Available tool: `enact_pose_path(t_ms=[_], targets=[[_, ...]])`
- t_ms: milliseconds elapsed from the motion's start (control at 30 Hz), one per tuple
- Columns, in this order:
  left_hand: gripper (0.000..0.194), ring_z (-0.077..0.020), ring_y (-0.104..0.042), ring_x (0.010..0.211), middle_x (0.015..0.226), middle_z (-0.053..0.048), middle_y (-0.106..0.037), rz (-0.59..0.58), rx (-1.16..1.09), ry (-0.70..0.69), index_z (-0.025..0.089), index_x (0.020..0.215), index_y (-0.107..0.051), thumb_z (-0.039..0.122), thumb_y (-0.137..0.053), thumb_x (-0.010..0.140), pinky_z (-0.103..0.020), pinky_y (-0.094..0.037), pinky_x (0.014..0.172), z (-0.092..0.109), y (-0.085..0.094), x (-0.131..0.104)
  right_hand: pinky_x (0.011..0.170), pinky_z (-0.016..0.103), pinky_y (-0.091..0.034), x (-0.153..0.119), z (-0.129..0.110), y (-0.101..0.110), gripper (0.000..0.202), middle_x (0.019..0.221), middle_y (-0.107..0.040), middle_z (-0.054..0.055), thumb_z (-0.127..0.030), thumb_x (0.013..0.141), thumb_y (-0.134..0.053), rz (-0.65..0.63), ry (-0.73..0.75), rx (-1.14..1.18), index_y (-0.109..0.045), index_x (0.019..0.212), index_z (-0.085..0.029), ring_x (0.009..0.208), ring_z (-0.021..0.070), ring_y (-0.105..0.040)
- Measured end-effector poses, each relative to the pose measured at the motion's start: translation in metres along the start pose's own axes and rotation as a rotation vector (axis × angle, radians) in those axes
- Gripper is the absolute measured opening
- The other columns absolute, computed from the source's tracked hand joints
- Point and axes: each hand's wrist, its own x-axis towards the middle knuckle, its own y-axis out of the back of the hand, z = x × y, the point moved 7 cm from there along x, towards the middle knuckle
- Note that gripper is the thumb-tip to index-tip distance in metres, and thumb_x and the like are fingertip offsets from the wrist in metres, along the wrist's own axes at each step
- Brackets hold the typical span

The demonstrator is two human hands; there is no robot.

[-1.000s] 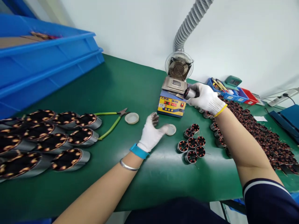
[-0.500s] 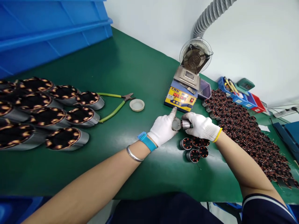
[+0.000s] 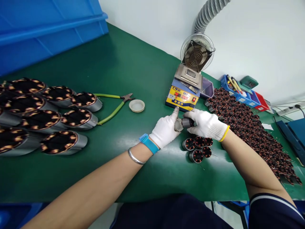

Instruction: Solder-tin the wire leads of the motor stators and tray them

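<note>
My gloved left hand (image 3: 165, 129) is closed round a small, pale round cup (image 3: 178, 125), its thumb and finger near the front of the solder pot (image 3: 183, 96). In my gloved right hand (image 3: 205, 124) is a small motor stator (image 3: 187, 122), lying on its side with one end at the cup's mouth. Whether the stator touches what is in the cup I cannot tell. Several more small stators (image 3: 197, 156) stand on the green table just below my right hand, their copper windings facing up.
Larger stators (image 3: 63, 142) stand at the left, beside green-handled cutters (image 3: 113, 112) and a white lid (image 3: 136, 105). A mass of small stators (image 3: 252, 140) covers the right side. Behind the pot are a fan (image 3: 196, 57) and a grey duct (image 3: 209, 16); blue bins (image 3: 245, 99) line the wall.
The stator in my right hand has turned and shifted slightly, its side now looking darker. My left hand still holds the cup. The whole view has moved a little.
</note>
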Motion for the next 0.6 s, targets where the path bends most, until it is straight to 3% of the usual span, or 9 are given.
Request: enact_pose_path(t_ms=[100, 267, 400, 500, 600], targets=[[0.097, -0.0306, -0.070, 0.093, 0.105, -0.014, -0.072, 0.017, -0.020, -0.006, 0.009, 0.158, -0.008, 0.032, -0.064, 0.082, -0.038, -0.051, 0.076, 0.000, -0.001, 0.000, 0.064, 0.031, -0.045, -0.009, -0.002, 0.012, 0.052, 0.121, -0.059, 0.008, -0.036, 0.081, -0.062, 0.076, -0.040, -0.144, -0.055, 0.132, -0.030, 0.096, 0.0263, -0.063], [0.099, -0.0310, -0.070, 0.094, 0.106, -0.014, -0.073, 0.033, -0.032, -0.015, 0.009, 0.158, -0.009, 0.032, -0.065, 0.080, -0.038, -0.051, 0.078, -0.003, -0.005, 0.000, 0.067, 0.037, -0.049, -0.001, -0.017, 0.005, 0.035, 0.111, -0.057, 0.015, -0.031, 0.093, -0.048, -0.064, -0.106, -0.302, -0.059, 0.125, -0.025, 0.096, 0.0316, -0.060], [0.098, -0.0309, -0.070, 0.094, 0.105, -0.014, -0.073, 0.038, -0.043, -0.030, 0.009, 0.158, -0.009, 0.033, -0.064, 0.080, -0.039, -0.051, 0.079, -0.003, -0.005, 0.000, 0.065, 0.042, -0.050, 0.009, -0.026, -0.003, 0.041, 0.106, -0.057, 0.021, -0.032, 0.101, -0.027, -0.077, -0.197, -0.251, -0.060, 0.118, -0.016, 0.094, 0.0355, -0.060], [0.098, -0.0304, -0.069, 0.094, 0.106, -0.014, -0.072, 0.039, -0.055, -0.025, 0.010, 0.158, -0.010, 0.034, -0.065, 0.080, -0.039, -0.051, 0.080, -0.003, -0.004, 0.000, 0.066, 0.043, -0.049, 0.007, -0.029, -0.003, 0.042, 0.107, -0.057, 0.022, -0.029, 0.100, -0.025, -0.076, -0.166, -0.248, -0.061, 0.117, -0.016, 0.095, 0.0360, -0.059], [0.099, -0.0319, -0.068, 0.097, 0.107, -0.015, -0.072, 0.020, -0.036, 0.019, 0.008, 0.156, -0.017, 0.034, -0.069, 0.076, -0.040, -0.051, 0.083, -0.005, -0.003, 0.001, 0.070, 0.042, -0.048, 0.003, -0.022, 0.014, 0.035, 0.109, -0.056, 0.020, -0.021, 0.097, -0.033, -0.038, -0.088, -0.286, -0.062, 0.115, -0.018, 0.095, 0.0339, -0.057]])
